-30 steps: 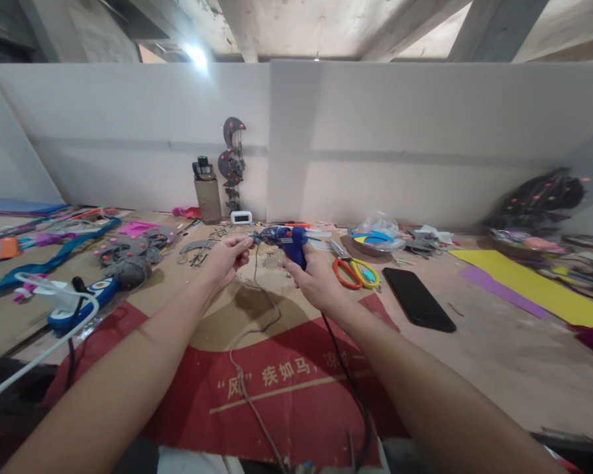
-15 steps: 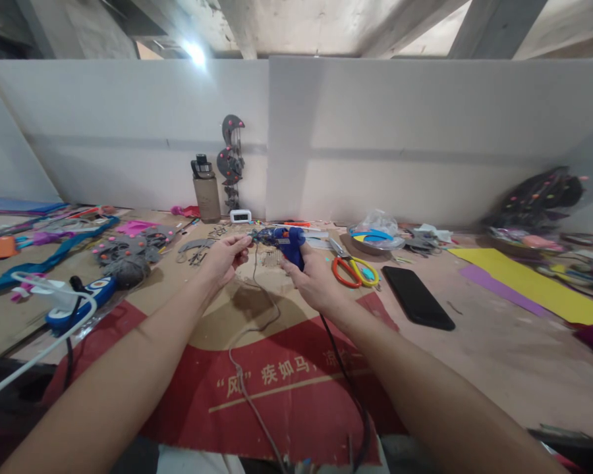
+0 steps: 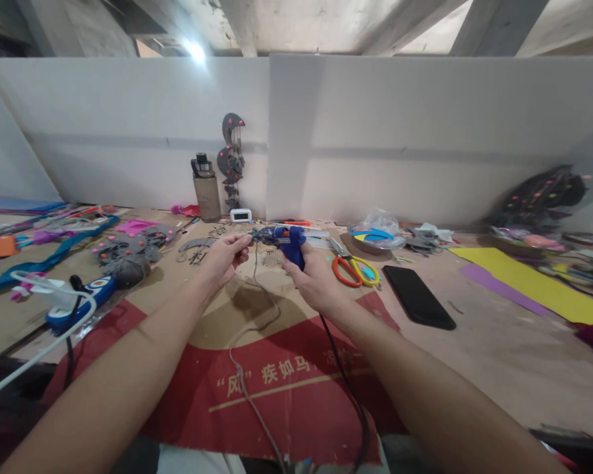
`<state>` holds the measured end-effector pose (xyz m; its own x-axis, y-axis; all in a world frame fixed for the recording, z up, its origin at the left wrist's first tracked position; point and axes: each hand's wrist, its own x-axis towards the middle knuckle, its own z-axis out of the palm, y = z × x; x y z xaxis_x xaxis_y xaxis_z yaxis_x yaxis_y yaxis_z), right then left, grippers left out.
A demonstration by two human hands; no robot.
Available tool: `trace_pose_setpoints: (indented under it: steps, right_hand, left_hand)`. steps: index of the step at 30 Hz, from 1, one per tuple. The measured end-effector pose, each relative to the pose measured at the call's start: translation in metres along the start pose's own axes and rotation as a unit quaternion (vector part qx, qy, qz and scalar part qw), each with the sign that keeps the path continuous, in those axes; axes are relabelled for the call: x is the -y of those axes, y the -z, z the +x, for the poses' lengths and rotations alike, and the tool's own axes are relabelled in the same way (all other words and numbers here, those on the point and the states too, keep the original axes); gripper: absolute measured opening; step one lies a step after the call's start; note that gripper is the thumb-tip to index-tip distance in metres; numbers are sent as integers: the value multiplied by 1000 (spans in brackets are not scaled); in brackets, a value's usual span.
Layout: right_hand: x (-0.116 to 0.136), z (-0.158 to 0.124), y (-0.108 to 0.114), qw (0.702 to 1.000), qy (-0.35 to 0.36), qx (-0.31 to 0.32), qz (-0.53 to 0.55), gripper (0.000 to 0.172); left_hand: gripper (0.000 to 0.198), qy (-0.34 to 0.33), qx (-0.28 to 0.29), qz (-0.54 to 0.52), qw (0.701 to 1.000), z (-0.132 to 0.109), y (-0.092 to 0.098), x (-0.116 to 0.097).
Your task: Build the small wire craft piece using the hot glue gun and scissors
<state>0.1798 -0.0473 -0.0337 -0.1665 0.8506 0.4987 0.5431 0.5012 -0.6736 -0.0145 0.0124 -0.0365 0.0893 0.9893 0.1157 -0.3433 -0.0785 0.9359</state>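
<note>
My right hand (image 3: 313, 273) is wrapped round the handle of a blue hot glue gun (image 3: 292, 245), whose nozzle points left. A black cable (image 3: 343, 368) runs down below that hand. Thumb and forefinger of my left hand (image 3: 226, 257) are pinched together right at the nozzle tip, around something too small to make out. From beside those fingertips a thin grey cord (image 3: 263, 284) hangs and trails over the red and tan cardboard (image 3: 296, 408) towards me.
Right of the glue gun lie scissors (image 3: 353, 268) with red and yellow handles, and a black phone (image 3: 418, 297). A bottle (image 3: 206, 192) and a small white clock (image 3: 240, 215) stand by the wall. At left are a blue power strip (image 3: 84, 303) and a grey yarn ball (image 3: 128, 270).
Both hands and the glue gun stay almost where they were. The view has shifted only very slightly.
</note>
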Motion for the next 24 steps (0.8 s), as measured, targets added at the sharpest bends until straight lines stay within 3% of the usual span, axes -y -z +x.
trace_pose_setpoints:
  steps: [24]
  right_hand:
    - [2, -1, -1, 1000, 0, -22, 14, 31]
  left_hand:
    - [27, -2, 0, -8, 1000, 0, -1, -1]
